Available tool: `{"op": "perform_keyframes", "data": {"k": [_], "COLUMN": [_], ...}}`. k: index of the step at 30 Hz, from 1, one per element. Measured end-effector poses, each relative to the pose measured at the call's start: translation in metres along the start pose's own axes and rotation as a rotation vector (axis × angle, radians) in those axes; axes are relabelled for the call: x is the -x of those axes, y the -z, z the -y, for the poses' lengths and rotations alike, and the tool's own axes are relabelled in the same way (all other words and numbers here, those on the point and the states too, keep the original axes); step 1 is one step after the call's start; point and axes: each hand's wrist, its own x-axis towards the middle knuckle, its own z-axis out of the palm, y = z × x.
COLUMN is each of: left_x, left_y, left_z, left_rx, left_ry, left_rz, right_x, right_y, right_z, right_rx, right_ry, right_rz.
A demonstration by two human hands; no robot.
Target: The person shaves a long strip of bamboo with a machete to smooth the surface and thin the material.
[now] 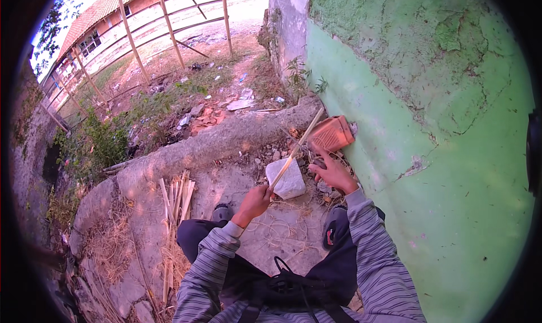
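My left hand (254, 203) is closed around the near end of a long pale strip of split bamboo or wood (298, 147). The strip slants up and to the right, passing over a whitish stone block (289, 186) on the ground between my feet. Right of the block, my right hand (335, 174) grips a short dark handle (319, 163), its index finger stretched forward along the strip's side. A thin dark shape near the strip may be this tool's blade; its kind is unclear. An orange ridged tile (332, 134) leans by the wall just beyond my right hand.
A green peeling wall (429, 170) rises close on my right. A low rounded concrete ledge (197, 145) curves across in front. Split strips (179, 201) lie beside my left leg, with shavings (113, 247) farther left. Beyond the ledge are rubble, plants and a pole fence (167, 27).
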Motion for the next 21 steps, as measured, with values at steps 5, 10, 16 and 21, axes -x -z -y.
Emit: {"op": "perform_keyframes", "data": {"k": [5, 10, 16, 21], "left_x": [-0.001, -0.001, 0.003, 0.008], "left_y": [0.001, 0.000, 0.008, 0.010], "left_z": [-0.001, 0.002, -0.014, -0.014], "left_rx": [-0.023, -0.019, 0.180, 0.150], "left_ry": [0.011, 0.017, 0.149, 0.126], "left_rz": [-0.010, -0.017, 0.101, 0.087], "right_x": [-0.001, -0.002, -0.001, -0.004], "right_y": [-0.002, -0.001, 0.003, 0.000], "right_z": [-0.009, -0.002, -0.004, -0.004], "right_rx": [-0.044, -0.084, -0.470, -0.555], "right_ry": [-0.058, -0.094, -0.096, -0.163], "right_rz": [0.006, 0.029, 0.139, 0.176]}}
